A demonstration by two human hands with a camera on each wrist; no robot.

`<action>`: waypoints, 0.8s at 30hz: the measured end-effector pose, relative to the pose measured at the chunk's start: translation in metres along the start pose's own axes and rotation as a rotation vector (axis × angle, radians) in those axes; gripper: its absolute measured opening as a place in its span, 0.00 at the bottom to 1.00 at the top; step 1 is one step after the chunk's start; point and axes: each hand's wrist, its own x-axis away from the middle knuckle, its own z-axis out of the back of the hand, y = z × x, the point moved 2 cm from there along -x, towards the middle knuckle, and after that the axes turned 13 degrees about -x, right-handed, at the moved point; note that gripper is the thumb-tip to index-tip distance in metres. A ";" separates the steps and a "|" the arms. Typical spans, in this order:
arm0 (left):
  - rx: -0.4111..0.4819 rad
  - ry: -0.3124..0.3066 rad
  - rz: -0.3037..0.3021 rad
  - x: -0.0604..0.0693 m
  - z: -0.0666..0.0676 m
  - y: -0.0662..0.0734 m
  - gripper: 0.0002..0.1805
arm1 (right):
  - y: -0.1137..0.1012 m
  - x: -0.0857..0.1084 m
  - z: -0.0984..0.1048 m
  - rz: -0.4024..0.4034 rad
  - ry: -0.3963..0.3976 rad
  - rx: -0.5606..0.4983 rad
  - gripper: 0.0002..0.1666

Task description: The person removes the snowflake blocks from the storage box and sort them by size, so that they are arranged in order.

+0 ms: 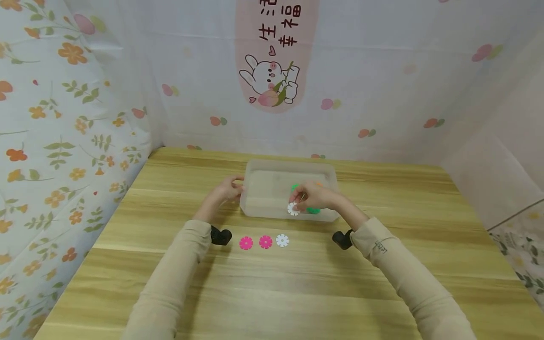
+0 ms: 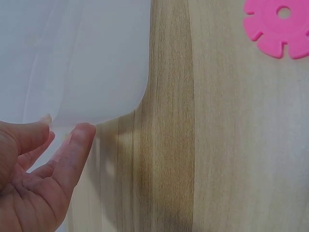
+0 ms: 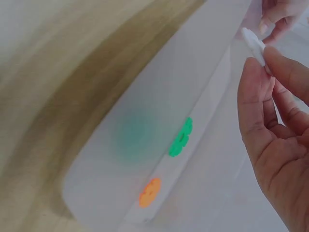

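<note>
We see the white disc (image 1: 291,210) above the near part of the cloudy plastic box (image 1: 289,165), right of its middle, in the right hand (image 1: 315,195). That grip is together on the disc, thumb against fingertips, pinching it by its edge. At the left end, the left hand (image 1: 230,190) has its thumb and fingers clamped on the box wall. Inside, we make out one green disc (image 1: 313,210) on the near side, another green disc (image 1: 295,187) farther off, and an orange disc (image 1: 318,184) beside that one. On the counter (image 1: 272,293), on the near side of the box, lie two pink discs (image 1: 246,243) (image 1: 265,242) and a second white disc (image 1: 282,240) at the right of their row.

The pinch looks to us like the weak spot: it takes in little of a thin, smooth piece, so a small twist or a loosened thumb could send the disc down flat among the others, or over the near wall if the hand is by the rim. We cannot tell how high it is held. A tug from the left grip could slide or tip the box and shift the loose discs inside. The right forearm crosses the box's right end, so dipping it might knock the rim. The black wrist camera (image 1: 221,236) at the left sleeve is near the row, and a careless sweep could scatter it.
</note>
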 end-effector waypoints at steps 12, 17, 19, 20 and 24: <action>-0.029 -0.010 0.000 0.004 0.003 0.000 0.27 | 0.019 0.027 -0.024 0.064 -0.016 0.042 0.07; -0.040 0.000 0.005 0.006 0.003 0.001 0.27 | 0.026 0.031 -0.038 0.075 -0.008 0.075 0.07; -0.046 0.002 0.006 0.006 0.003 0.001 0.27 | 0.031 0.031 -0.042 0.078 0.002 0.089 0.07; -0.050 0.000 0.004 0.006 0.003 0.001 0.27 | 0.034 0.031 -0.044 0.076 0.012 0.101 0.06; -0.050 -0.004 0.001 0.006 0.003 0.001 0.27 | 0.041 0.031 -0.047 0.077 0.051 0.143 0.06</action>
